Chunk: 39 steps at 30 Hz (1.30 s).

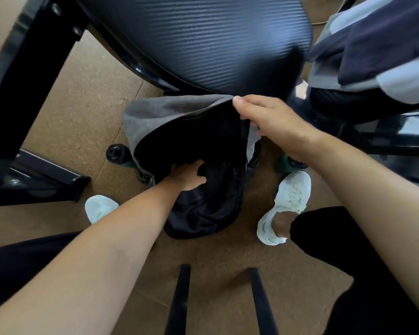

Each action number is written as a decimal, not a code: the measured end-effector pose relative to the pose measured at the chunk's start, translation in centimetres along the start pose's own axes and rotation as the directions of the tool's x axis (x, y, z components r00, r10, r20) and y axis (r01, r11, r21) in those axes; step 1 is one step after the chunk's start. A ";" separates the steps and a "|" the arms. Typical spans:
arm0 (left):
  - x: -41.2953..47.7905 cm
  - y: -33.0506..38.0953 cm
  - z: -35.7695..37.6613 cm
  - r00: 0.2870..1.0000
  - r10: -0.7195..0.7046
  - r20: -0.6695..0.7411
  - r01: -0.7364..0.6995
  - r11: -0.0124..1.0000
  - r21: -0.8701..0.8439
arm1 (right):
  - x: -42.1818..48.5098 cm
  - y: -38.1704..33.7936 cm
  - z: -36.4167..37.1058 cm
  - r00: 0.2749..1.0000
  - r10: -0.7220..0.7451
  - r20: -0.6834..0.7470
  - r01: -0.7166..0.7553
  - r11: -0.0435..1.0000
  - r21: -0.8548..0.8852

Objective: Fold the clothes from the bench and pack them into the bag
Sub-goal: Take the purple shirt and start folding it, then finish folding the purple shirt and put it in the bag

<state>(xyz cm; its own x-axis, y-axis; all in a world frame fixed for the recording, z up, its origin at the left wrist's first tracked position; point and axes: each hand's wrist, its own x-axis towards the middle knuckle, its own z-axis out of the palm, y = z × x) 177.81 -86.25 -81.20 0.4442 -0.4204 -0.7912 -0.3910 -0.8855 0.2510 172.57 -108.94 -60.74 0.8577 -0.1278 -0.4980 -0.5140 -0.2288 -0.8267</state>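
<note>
A grey and black bag (150, 119) stands open on the floor between my feet, below the black bench (215, 44). My right hand (268, 119) pinches the grey flap of the bag and holds it up and open. My left hand (186, 176) reaches into the bag's mouth, its fingers closed on a black garment (210, 204) that bulges out of the opening toward me. More clothes (377, 49), dark navy and pale grey, lie in a heap on the bench at the upper right.
The floor (87, 112) is brown board. A black frame leg (29, 76) runs down the left. Two dark wheels (115, 153) sit beside the bag. My white shoes (293, 194) stand on either side of it. Two black bars (179, 303) rise at the bottom.
</note>
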 end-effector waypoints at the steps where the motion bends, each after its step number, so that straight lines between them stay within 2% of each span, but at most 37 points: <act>1: -0.3 -0.1 -0.2 1.000 0.006 -0.007 -0.006 1.000 -0.010 | -0.3 -0.2 0.1 1.000 0.003 0.005 -0.003 1.000 0.007; 4: -1.9 0.0 -0.4 0.989 0.010 -0.150 -0.007 1.000 0.022 | -0.8 -0.4 0.3 1.000 -0.005 0.003 0.005 1.000 0.016; 6: -3.7 0.5 -0.2 0.969 0.012 -0.248 -0.024 0.999 -0.048 | -1.2 -0.7 0.5 1.000 -0.029 -0.007 0.029 0.999 -0.015; 9: -7.2 1.6 0.1 0.961 0.068 -0.269 -0.126 0.971 -0.205 | -1.7 -0.5 0.9 1.000 -0.018 -0.012 0.016 0.994 -0.110; 15: -14.3 5.0 -1.6 0.906 0.124 -0.404 -0.263 0.914 -0.308 | -4.0 0.1 1.1 0.999 -0.053 0.004 0.051 0.950 -0.309; 18: -17.0 6.6 -3.3 0.859 0.146 -0.491 -0.319 0.903 -0.289 | -5.7 0.1 0.8 0.996 -0.069 -0.058 0.044 0.935 -0.351; 21: -18.7 8.3 -5.4 0.826 0.183 -0.533 -0.375 0.884 -0.278 | -8.2 -0.7 0.2 0.960 -0.103 -0.262 0.051 0.979 -0.196; 23: -19.4 9.9 -6.9 0.803 0.206 -0.559 -0.417 0.864 -0.282 | -10.1 -1.1 -0.6 0.864 -0.097 -0.493 0.085 0.995 -0.046; 26: -19.9 13.5 -9.2 0.761 0.244 -0.601 -0.488 0.825 -0.284 | -12.7 -1.2 -3.2 0.589 0.026 -0.808 0.181 0.970 0.164; 29: -20.2 18.4 -11.3 0.737 0.274 -0.617 -0.557 0.764 -0.326 | -14.5 -1.4 -6.5 0.300 0.157 -0.941 0.312 0.916 0.252; 32: -20.5 23.5 -13.2 0.690 0.288 -0.664 -0.621 0.706 -0.339 | -15.1 -1.2 -8.9 0.089 0.246 -0.965 0.408 0.875 0.261; 35: -20.2 28.2 -14.9 0.616 0.333 -0.713 -0.690 0.665 -0.285 | -15.3 -0.5 -11.0 -0.017 0.259 -0.966 0.463 0.858 0.222; 39: -18.1 32.8 -17.6 0.494 0.358 -0.793 -0.742 0.649 -0.169 | -15.5 -0.1 -12.8 0.009 0.149 -0.989 0.435 0.890 0.138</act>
<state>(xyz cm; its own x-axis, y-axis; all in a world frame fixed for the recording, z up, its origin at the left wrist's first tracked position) 171.13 -111.12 -48.82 0.7186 -0.6809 0.1413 -0.4468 -0.2964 0.8441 159.47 -119.30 -49.56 -0.0607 -0.9894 0.1316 -0.0850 -0.1262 -0.9884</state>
